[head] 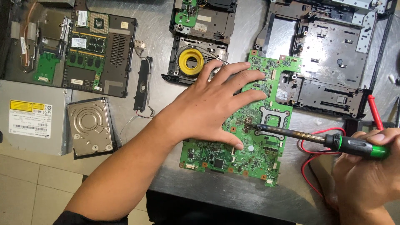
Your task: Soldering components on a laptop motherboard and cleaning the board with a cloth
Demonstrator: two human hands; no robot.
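Green circuit board (250, 137) lay flat on the steel desk (208, 187), near the front edge, component side up. My left hand (212, 106) was spread open and pressed palm-down on the board's left half, fingers fanned toward the top edge, thumb along the lower middle. Not gripping anything, just weight on it, I'd judge so the board wouldn't slide under the tip.

My right hand (366, 166) was closed around the green-and-black handle of the soldering iron (316, 136), held low and nearly level like a pen. The tip sat on the board just left of the square socket frame (275, 118), close to my left thumb. Low angle probably kept the hot barrel clear of my fingers while the tip stayed in view.

Red lead wire (312, 156) looped on the desk under the iron, and a red probe (374, 111) lay off to the right, out of the work area.

Rest of the desk:
- yellow solder spool (191, 61) in a black housing just above my left hand, within easy reach
- stripped black laptop chassis (329, 54) top right, touching the board's upper right corner
- second opened laptop base (83, 46) with memory modules top left
- hard drive (90, 125) and a grey optical drive (31, 116) at far left, well apart from the work
- black speaker bar (143, 83) between the drives and the spool
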